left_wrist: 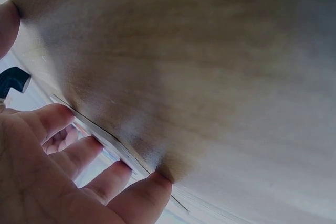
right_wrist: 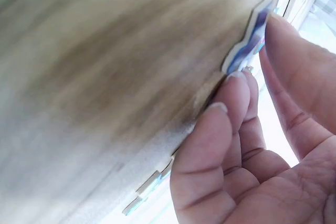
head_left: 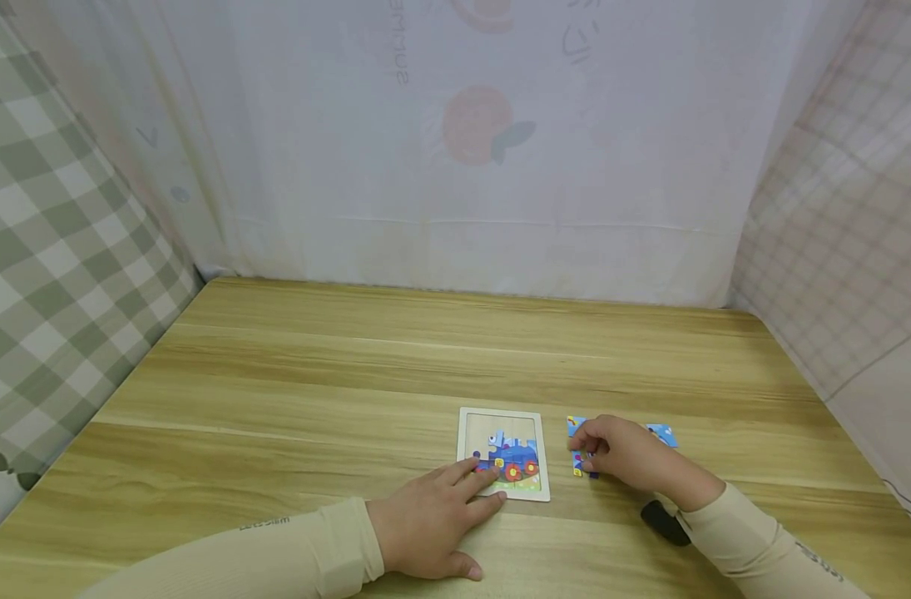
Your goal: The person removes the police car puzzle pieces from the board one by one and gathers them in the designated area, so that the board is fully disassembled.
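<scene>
A jigsaw puzzle board with a pale wooden frame lies on the table, part of a blue train picture fitted inside. My left hand rests across its lower left corner, fingers spread and thumb down on the table. In the left wrist view the fingertips lie along the frame's edge. Right of the board, my right hand reaches down to the loose pieces. Its thumb and curled fingers pinch a blue and purple puzzle piece close over the tabletop. The hand partly hides the pieces beneath.
A light blue piece lies beyond the right hand, and another piece with a yellow and red corner lies left of it. A black device sits at the right wrist. Pale curtain closes off the table's far edge.
</scene>
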Demonstrator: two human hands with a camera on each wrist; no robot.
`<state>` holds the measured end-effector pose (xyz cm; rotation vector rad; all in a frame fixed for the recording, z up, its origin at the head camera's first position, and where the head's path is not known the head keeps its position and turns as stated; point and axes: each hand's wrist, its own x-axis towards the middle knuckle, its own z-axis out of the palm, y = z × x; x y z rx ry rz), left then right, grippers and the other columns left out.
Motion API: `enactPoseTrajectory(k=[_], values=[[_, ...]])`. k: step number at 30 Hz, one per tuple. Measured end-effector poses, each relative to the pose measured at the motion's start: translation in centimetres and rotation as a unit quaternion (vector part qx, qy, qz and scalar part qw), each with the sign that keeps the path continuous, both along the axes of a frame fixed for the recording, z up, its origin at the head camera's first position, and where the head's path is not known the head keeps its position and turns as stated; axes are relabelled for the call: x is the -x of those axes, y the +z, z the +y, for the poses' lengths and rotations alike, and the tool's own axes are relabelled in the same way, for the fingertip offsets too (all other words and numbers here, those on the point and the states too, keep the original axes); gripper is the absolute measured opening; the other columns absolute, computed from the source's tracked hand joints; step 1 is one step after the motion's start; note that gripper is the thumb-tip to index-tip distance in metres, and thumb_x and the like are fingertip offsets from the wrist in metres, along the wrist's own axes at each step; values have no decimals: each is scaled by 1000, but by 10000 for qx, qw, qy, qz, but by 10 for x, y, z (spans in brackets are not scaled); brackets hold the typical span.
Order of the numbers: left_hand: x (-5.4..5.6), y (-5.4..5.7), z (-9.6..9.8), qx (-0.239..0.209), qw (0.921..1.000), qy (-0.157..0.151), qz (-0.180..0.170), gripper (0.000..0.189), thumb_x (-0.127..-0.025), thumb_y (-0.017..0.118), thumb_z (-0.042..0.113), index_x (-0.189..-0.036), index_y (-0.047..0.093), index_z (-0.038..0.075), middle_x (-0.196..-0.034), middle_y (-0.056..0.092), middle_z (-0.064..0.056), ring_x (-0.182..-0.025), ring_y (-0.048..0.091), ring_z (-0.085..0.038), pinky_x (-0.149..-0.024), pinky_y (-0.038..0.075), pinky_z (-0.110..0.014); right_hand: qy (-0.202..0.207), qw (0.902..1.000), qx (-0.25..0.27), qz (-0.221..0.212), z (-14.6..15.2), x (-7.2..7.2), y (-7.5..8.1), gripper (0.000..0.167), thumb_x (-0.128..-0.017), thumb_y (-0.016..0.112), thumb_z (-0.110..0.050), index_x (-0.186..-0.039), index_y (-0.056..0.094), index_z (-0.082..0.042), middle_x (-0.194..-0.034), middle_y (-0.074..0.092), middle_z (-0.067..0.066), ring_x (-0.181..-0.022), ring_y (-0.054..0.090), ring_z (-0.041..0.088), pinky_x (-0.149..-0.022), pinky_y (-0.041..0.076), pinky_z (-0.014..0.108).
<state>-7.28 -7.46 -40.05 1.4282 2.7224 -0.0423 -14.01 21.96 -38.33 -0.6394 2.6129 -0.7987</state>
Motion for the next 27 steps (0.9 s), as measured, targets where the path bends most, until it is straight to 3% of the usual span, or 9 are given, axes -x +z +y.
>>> enactPoseTrajectory(k=[6, 16, 27], values=[[0, 0, 0, 16, 10000, 18, -23, 74, -85, 56, 65, -144, 47, 20, -150, 39, -6, -136, 38, -28, -107, 38, -35, 6, 10000, -24, 24, 0, 1, -1, 15, -81, 72, -1, -93, 68, -8, -81, 57, -5, -73, 49, 7, -63, 44, 23], [0, 0, 0, 16, 10000, -5, -52, 74, -85, 56, 65, -144, 46, 20, -151, 38, -6, -136, 38, -28, -107, 38, -35, -273, 9985, 83, 460, -4, -2, 8, 16, -83, 72, -6, -98, 67, -6, -85, 57, -3, -78, 50, 13, -67, 46, 27], [1, 2, 1, 81, 10000, -19, -52, 75, -86, 54, 66, -145, 46, 20, -151, 38, -6, -136, 38, -29, -108, 37, -36, -358, 9982, 342, 341, -31, 2, 16, 22, -86, 70, -5, -108, 66, -6, -98, 64, 1, -90, 56, 17, -74, 49, 34]])
